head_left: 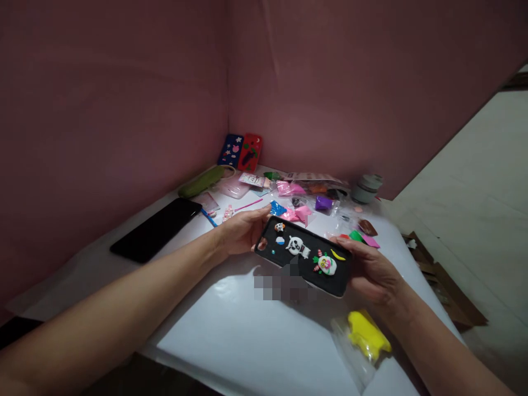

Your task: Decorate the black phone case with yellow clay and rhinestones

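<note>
Bare left forearm (124, 308) slants toward the black phone case (310, 265); left of it lies a flat, dark rectangular slab (157, 231). Left hand (241, 234) pinches the case's left end above a white tabletop (198, 324); raised claylike figures (328, 265) dot its surface. Right hand (376, 269) clasps the right end. Below right of the case, a lumpy yellow mass (368, 335) sits with thin clear plastic (350, 355).

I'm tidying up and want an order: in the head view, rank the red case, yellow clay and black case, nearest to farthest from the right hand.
1. Black case: held by the right hand.
2. Yellow clay: table's near side.
3. Red case: back corner.
</note>
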`<state>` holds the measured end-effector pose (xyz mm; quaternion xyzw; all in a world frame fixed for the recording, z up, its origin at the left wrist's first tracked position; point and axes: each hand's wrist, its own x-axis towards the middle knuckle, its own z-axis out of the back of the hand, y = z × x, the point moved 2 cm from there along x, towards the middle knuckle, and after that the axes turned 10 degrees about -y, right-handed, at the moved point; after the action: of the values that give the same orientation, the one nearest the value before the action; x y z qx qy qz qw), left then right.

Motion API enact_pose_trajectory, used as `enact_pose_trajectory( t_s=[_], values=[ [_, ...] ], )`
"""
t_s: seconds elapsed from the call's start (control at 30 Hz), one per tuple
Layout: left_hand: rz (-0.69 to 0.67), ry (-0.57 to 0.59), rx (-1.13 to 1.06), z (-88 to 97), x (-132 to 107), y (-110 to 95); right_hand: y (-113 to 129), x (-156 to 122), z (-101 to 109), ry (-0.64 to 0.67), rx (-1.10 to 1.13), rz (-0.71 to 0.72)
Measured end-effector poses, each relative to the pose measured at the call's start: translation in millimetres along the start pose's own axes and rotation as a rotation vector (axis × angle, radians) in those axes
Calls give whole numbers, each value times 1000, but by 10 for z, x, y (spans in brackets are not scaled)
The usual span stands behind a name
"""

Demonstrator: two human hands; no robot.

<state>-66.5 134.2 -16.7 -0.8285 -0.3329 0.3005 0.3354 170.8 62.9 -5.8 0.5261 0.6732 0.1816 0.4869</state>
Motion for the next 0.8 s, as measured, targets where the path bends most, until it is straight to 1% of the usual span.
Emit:
enact_pose_trajectory(
  t_s=[0.13, 0.3, 0.5, 0.6, 0.8],
  values=[
    [-69, 19, -5, 21, 20, -19, -28, 67, 27, 23, 49, 50],
    [-113, 64, 57, -26, 5, -13, -85, 65, -37, 83, 87, 106],
    [-101, 151, 193, -113, -45, 86, -147, 37, -109, 151, 82, 106],
    [-123, 151, 212, -115, -38, 107, -160, 33, -112, 176, 76, 98],
    [-155, 132, 218, -99, -22, 85, -157, -20, -133, 225, 42, 94]
  ],
)
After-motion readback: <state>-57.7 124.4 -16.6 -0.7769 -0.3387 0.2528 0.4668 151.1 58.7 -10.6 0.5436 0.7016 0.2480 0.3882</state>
